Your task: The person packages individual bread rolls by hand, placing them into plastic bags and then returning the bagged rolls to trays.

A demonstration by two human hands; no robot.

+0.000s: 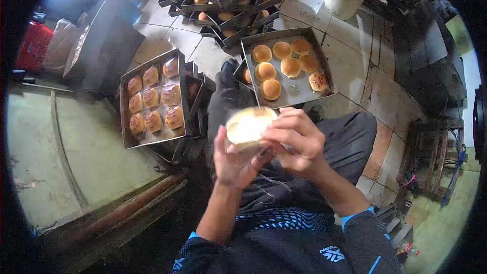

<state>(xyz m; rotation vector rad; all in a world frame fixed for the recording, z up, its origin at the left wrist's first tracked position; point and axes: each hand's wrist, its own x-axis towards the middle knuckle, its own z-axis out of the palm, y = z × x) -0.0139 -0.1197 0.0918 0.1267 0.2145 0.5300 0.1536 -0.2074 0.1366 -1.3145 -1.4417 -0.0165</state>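
Above my lap, I hold a round bun (251, 126), its pale side bright and slightly blurred. My left hand (236, 165) supports it from below and the left, with the thumb up along its edge. The fingers of my right hand (297, 139) are closed on its right edge. Something clear and shiny, like a thin plastic bag, shows near my left palm. Just beyond my hands, a metal tray (299, 102) carries several golden buns (290, 67) and one dark-topped bun (318, 82). On the left, another tray (123, 122) holds rows of shiny, dark-topped buns (151, 97) that look wrapped in clear plastic.
Stacked trays of buns (223, 7) stand on the tiled floor (350, 40) ahead. A white bucket (341, 2) is at the back right, a wooden stool (433, 147) at the right. A pale green surface (101, 147) lies left, with a red object (34, 45) beyond.
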